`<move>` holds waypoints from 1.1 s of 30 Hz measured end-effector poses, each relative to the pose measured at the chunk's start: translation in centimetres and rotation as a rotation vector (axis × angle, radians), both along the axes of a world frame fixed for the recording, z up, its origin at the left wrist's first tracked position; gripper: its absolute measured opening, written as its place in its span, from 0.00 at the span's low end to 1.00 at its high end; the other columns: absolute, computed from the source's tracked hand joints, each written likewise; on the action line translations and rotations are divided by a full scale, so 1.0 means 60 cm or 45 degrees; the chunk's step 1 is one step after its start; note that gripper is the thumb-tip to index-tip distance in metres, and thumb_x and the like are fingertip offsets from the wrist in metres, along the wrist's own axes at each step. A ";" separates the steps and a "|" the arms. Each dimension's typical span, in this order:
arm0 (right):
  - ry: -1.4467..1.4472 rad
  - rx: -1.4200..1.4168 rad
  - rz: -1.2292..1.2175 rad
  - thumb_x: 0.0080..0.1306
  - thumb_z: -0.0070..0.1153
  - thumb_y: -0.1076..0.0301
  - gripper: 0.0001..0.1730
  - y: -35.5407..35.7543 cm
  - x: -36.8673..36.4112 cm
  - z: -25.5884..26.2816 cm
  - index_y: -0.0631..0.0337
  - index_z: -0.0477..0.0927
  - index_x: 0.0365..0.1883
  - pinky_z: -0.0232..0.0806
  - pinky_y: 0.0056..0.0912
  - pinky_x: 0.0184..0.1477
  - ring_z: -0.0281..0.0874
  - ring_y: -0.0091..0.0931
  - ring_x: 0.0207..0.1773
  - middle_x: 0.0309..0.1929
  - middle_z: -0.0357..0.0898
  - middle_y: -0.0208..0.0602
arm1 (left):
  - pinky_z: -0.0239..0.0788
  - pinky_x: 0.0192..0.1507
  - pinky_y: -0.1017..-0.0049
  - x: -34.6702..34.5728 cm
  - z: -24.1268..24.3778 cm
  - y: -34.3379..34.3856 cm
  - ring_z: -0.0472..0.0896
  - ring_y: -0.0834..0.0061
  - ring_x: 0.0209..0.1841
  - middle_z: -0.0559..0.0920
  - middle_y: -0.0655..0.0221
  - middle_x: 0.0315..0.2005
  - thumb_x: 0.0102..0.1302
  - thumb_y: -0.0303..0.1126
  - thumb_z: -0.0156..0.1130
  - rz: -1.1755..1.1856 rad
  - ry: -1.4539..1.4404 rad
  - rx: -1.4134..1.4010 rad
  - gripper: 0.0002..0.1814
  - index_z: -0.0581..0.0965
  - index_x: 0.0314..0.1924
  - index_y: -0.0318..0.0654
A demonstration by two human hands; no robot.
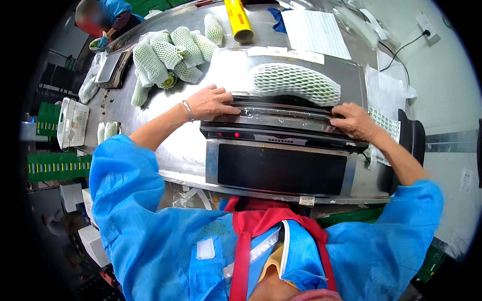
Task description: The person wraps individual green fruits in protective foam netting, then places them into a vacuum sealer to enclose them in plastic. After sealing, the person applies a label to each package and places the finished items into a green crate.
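A long green vegetable in a white foam net sleeve [295, 83] lies across the metal top of a film wrapping machine [229, 69]. In front of it, clear plastic film [282, 117] spans the machine's dark front bar. My left hand [211, 103] pinches the film's left end, with a bracelet at the wrist. At the other end, my right hand [352, 121] grips the film between thumb and curled fingers, just right of the vegetable. Red lights glow on the front panel [260, 137]. A black plate [282, 169] sits below that panel, nearest my body.
Several net-sleeved vegetables [150, 64] are heaped left of the machine. Behind stand a yellow film roll [239, 20] and white foam sheets [316, 32]. A scale [115, 67] and white basket [73, 122] are at left. A co-worker [109, 19] works at far left. A wall with a plugged cable [408, 45] bounds the right.
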State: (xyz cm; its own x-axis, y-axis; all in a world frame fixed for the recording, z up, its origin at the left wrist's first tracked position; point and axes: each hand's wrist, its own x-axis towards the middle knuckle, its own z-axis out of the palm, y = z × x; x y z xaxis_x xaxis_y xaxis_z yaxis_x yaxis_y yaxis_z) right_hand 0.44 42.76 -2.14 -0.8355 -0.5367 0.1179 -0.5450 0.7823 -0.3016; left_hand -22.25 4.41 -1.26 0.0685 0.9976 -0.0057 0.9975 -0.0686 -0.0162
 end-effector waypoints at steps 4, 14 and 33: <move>-0.562 -1.448 -0.752 0.67 0.46 0.73 0.03 -0.035 0.019 -0.010 0.60 0.71 0.38 0.72 0.36 0.43 0.79 0.35 0.43 0.38 0.78 0.43 | 0.71 0.41 0.72 0.025 -0.033 0.000 0.78 0.74 0.37 0.79 0.72 0.38 0.64 0.32 0.57 0.555 -1.065 0.304 0.03 0.75 0.35 0.43; 0.312 -1.607 -0.868 0.69 0.43 0.76 0.10 -0.007 -0.060 0.094 0.66 0.71 0.47 0.68 0.35 0.57 0.78 0.34 0.50 0.47 0.78 0.47 | 0.77 0.44 0.74 -0.024 0.110 0.092 0.82 0.70 0.42 0.78 0.60 0.48 0.67 0.22 0.48 0.350 -1.029 0.922 0.14 0.71 0.50 0.42; -0.848 -0.872 -0.714 0.61 0.57 0.67 0.20 -0.067 0.012 0.073 0.67 0.74 0.50 0.65 0.21 0.44 0.73 0.18 0.42 0.40 0.80 0.33 | 0.72 0.46 0.77 0.063 -0.002 0.042 0.78 0.77 0.44 0.78 0.64 0.44 0.53 0.41 0.71 0.707 -2.056 0.012 0.34 0.69 0.54 0.30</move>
State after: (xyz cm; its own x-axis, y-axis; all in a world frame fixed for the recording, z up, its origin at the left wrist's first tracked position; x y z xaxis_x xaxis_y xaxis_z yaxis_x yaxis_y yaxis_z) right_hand 1.17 38.75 2.25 -0.9465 -0.0554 -0.3180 0.2663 0.4230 -0.8661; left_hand -18.47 6.90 -1.38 -0.3313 0.9014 -0.2787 -0.0982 0.2608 0.9604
